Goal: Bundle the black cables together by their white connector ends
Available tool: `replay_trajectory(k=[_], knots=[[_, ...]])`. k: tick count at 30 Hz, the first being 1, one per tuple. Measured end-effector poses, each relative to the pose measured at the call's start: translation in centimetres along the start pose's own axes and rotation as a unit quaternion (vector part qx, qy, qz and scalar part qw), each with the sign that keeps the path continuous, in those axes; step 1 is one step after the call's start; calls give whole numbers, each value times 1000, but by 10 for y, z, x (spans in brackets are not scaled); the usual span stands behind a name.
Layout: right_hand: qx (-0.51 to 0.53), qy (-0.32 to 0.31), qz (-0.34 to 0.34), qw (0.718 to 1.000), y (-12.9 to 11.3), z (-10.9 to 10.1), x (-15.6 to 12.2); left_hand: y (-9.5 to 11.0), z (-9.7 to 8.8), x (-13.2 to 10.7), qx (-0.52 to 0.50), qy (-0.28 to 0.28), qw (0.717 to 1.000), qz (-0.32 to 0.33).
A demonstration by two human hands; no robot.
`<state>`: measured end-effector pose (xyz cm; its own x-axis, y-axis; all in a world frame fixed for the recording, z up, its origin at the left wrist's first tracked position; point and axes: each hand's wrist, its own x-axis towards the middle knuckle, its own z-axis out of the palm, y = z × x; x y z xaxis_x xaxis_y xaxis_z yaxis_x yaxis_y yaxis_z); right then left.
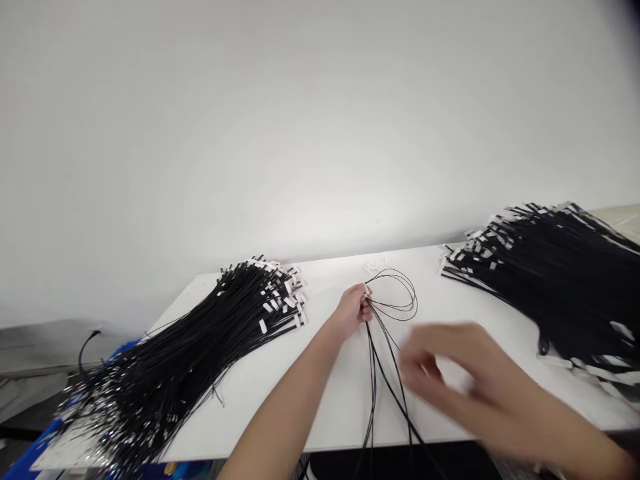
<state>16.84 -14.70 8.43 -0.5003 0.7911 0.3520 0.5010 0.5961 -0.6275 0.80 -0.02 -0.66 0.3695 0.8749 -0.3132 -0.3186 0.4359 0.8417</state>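
1. Nearest, the right hand is blurred, its fingers curled beside the cables; whether it pinches one, I cannot tell.
2. Next, thin black cables run down past the near edge of the white surface.
3. Beyond, the left hand is closed around these cables above the middle of the surface, a loop of them bulging to its right.
4. On the left lies a black cable bundle, white-tagged at its far end; on the right, another white-tagged pile.
5. Farther back, small white pieces lie near the wall.
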Motion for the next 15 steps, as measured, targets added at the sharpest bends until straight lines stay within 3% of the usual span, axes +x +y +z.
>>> replay_trajectory(k=[3, 5, 9, 15], knots=[[-33, -75, 99, 992, 37, -2, 57, -1, -1, 1, -10, -3, 1000, 17], [-16, -111, 157, 981, 63, 2, 78, -1, -2, 3, -16, -1, 1000, 22], [43, -152, 232, 960, 91, 16, 82, 0, -3, 5, -21, 9, 1000, 14], [78, -142, 273, 948, 98, 27, 80, 2, -2, 7, -25, -1, 1000, -6]])
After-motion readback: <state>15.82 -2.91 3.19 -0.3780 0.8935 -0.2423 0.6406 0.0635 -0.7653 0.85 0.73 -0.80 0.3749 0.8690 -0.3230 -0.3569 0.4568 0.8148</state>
